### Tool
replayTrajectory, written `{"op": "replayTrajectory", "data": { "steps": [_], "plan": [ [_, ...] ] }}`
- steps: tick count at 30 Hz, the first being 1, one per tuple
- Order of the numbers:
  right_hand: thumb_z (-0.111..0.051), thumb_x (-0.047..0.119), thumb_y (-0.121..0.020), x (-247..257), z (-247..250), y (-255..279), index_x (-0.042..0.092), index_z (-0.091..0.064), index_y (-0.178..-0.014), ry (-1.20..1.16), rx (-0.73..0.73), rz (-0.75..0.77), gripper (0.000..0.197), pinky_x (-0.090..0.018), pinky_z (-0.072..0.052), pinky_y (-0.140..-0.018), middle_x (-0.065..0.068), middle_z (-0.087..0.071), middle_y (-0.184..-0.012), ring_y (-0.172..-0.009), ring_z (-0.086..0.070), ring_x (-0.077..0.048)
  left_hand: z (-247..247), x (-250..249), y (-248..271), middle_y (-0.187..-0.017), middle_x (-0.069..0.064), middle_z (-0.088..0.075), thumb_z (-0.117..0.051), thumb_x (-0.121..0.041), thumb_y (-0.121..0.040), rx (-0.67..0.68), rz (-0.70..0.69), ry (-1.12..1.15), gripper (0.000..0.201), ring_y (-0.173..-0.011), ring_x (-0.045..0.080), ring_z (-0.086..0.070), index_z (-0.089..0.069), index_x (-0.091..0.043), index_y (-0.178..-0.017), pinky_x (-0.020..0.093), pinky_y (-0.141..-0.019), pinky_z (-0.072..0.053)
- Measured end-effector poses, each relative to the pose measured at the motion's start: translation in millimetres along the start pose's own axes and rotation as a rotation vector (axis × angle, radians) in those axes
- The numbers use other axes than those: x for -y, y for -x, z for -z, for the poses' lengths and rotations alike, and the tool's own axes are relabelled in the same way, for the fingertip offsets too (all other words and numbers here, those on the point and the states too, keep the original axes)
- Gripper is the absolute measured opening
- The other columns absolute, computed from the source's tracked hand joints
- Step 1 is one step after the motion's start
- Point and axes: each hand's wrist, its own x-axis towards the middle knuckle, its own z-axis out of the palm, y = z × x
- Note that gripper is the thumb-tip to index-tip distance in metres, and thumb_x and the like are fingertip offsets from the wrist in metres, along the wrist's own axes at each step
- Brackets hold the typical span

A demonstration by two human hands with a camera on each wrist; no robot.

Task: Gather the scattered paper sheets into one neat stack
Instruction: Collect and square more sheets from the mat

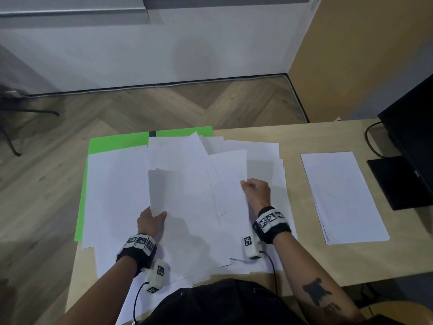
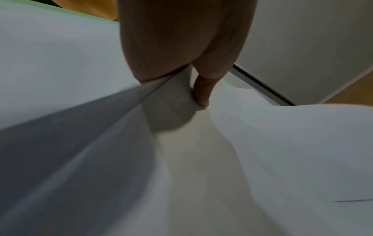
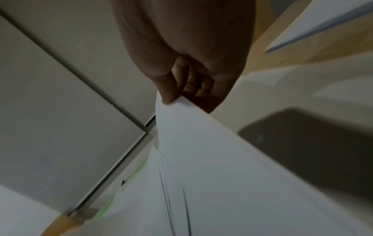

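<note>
While we looked down at the bench (image 1: pixel 316 134), our left hand (image 1: pixel 150 222) pinched a few lifted sheets (image 1: pixel 164 188) by their near corner, thumb on top. Our right hand (image 1: pixel 256 192), at about 3 o'clock from it, had its grip curled on the edge of another sheet (image 1: pixel 228 174). Scattered paper sheets (image 1: pixel 187 231) lay spread over a green folder (image 1: pixel 112 143). A neat stack (image 1: pixel 342 198) sat well apart at 3 o'clock.
</note>
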Motion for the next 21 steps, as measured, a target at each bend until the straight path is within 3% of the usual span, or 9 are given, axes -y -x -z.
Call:
{"op": "replayTrajectory", "data": {
  "steps": [3,5,9,14,17,21],
  "plan": [
    [-0.071,0.02,-0.086,18,33,-1,0.016,-0.044,-0.059,-0.089,-0.025,0.035,0.038,-0.022,-0.023,-0.05,0.002,-0.033,-0.057,-0.055,-0.03,-0.013,-1,-5,4,-0.086,0.004,-0.067,-0.064,-0.016,-0.086,-0.018,-0.042,0.008,0.009,-0.077,0.026,-0.061,-0.066,-0.015,-0.095,0.027,-0.062,-0.044],
    [-0.074,0.016,-0.084,36,56,2,0.015,-0.043,-0.057,-0.127,-0.057,0.101,0.041,-0.022,-0.023,-0.048,0.005,-0.032,-0.054,-0.05,-0.028,-0.009,-3,-7,2,-0.083,0.005,-0.066,-0.063,-0.015,-0.086,-0.026,-0.056,0.001,0.006,-0.079,0.029,-0.061,-0.065,-0.014,-0.092,0.029,-0.067,-0.044],
    [-0.077,0.013,-0.082,77,90,16,0.008,-0.042,-0.057,-0.176,-0.075,0.264,0.042,-0.02,-0.027,-0.05,-0.003,-0.033,-0.059,-0.054,-0.029,-0.008,-7,-13,-1,-0.083,0.006,-0.065,-0.063,-0.014,-0.085,-0.029,-0.06,-0.05,0.005,-0.08,0.03,-0.06,-0.062,-0.016,-0.09,0.03,-0.071,-0.043],
    [-0.082,0.016,-0.078,116,86,41,0.008,-0.056,-0.059,-0.128,0.096,0.465,0.033,-0.027,-0.032,-0.057,0.0,-0.047,-0.059,-0.058,-0.04,-0.012,-13,-17,2,-0.076,0.006,-0.067,-0.062,-0.015,-0.081,-0.006,-0.061,-0.062,0.003,-0.074,0.031,-0.062,-0.064,-0.013,-0.081,0.028,-0.062,-0.045],
    [-0.08,0.014,-0.082,132,70,65,0.012,-0.059,-0.06,-0.215,0.283,0.487,0.03,-0.025,-0.036,-0.06,0.007,-0.051,-0.06,-0.059,-0.043,-0.008,-13,-17,0,-0.077,0.007,-0.067,-0.063,-0.014,-0.079,0.015,-0.032,-0.033,0.005,-0.073,0.03,-0.063,-0.066,-0.01,-0.082,0.026,-0.058,-0.046],
    [-0.07,0.02,-0.088,134,58,72,-0.017,-0.056,-0.089,-0.567,0.401,0.38,0.04,-0.034,-0.049,-0.072,-0.014,-0.062,-0.085,-0.08,-0.055,-0.021,-10,-15,0,-0.083,0.008,-0.069,-0.061,-0.012,-0.078,0.028,0.021,0.055,0.01,-0.076,0.029,-0.064,-0.068,-0.011,-0.085,0.029,-0.066,-0.051]
  ]
}}
